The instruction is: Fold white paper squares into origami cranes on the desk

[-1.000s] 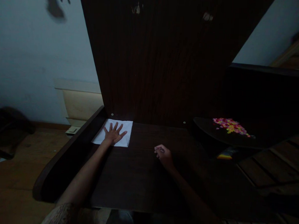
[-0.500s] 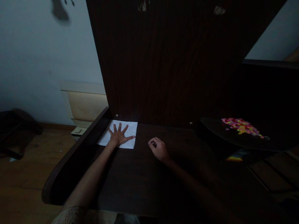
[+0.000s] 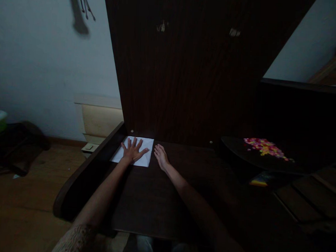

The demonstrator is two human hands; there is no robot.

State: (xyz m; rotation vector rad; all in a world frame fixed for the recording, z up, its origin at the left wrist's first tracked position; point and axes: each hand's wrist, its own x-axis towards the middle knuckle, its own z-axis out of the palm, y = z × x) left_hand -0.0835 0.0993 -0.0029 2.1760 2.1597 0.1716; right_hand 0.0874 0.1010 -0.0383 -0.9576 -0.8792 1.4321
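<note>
A white sheet of paper (image 3: 146, 160) lies at the back left of the dark wooden desk (image 3: 146, 198). Flat on it rests my left hand (image 3: 132, 152), its fingers spread wide. Just right of the paper's edge is my right hand (image 3: 161, 157), fingers stretched out and holding nothing. Whether it touches the desk I cannot tell. Faint crease lines show on the paper; part of it is hidden under my left hand.
A pile of pink, red and yellow small pieces (image 3: 265, 147) sits on a dark curved shelf (image 3: 233, 148) to the right. A raised side panel (image 3: 86, 178) bounds the desk's left, and a tall dark board (image 3: 186, 86) its back.
My right hand has moved left toward the paper and its curled fingers have straightened. My left hand stays spread on the paper. The camera view has shifted slightly.
</note>
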